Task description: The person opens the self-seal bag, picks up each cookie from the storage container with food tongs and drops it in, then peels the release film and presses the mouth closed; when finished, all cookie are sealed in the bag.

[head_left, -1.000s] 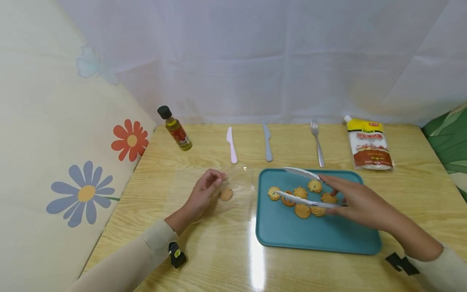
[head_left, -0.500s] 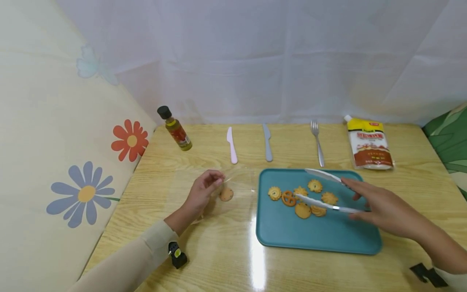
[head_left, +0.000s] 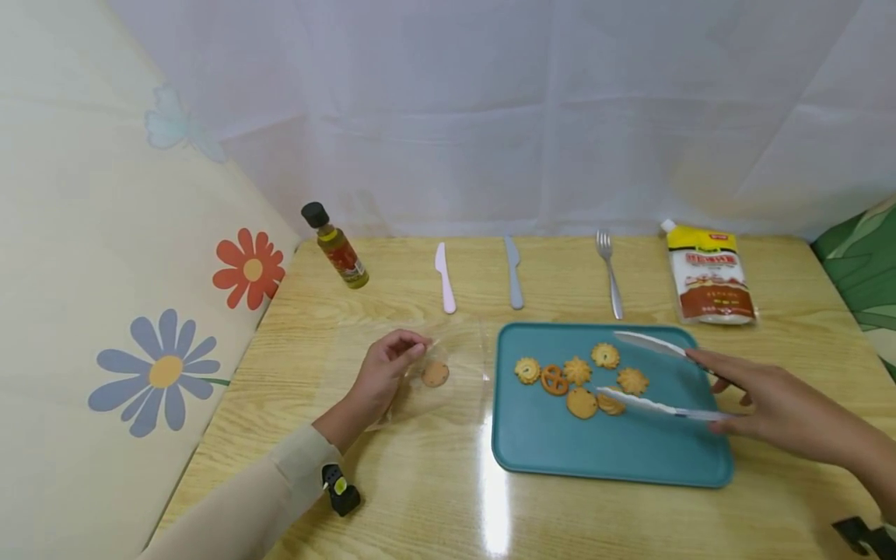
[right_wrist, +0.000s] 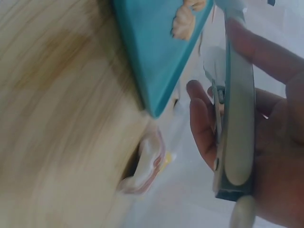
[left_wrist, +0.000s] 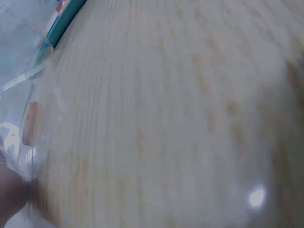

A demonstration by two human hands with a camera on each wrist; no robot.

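Note:
My left hand (head_left: 385, 369) pinches the edge of a clear plastic bag (head_left: 465, 350) lying on the table. Inside the bag is one round cookie (head_left: 435, 374), seen edge-on in the left wrist view. My right hand (head_left: 770, 400) grips a pair of metal tongs (right_wrist: 237, 118), thumb on one arm and fingers on the other. The tongs' arms stand apart over the right side of the teal tray (head_left: 546, 443), with nothing between their tips. On the tray lie several cookies (head_left: 581, 404) of different shapes, one of them a pretzel-shaped cookie (head_left: 554, 380).
Along the back lie a bottle with a black cap (head_left: 341, 253), a pink knife (head_left: 445, 278), a grey knife (head_left: 514, 274), a fork (head_left: 610, 276) and a yellow, white and brown pouch (head_left: 710, 276). A flowered panel (head_left: 168, 482) borders the table's left side.
My right hand has moved right with the tongs, drawing them away from the cookies on the tray's left. The left hand and the bag have stayed nearly still.

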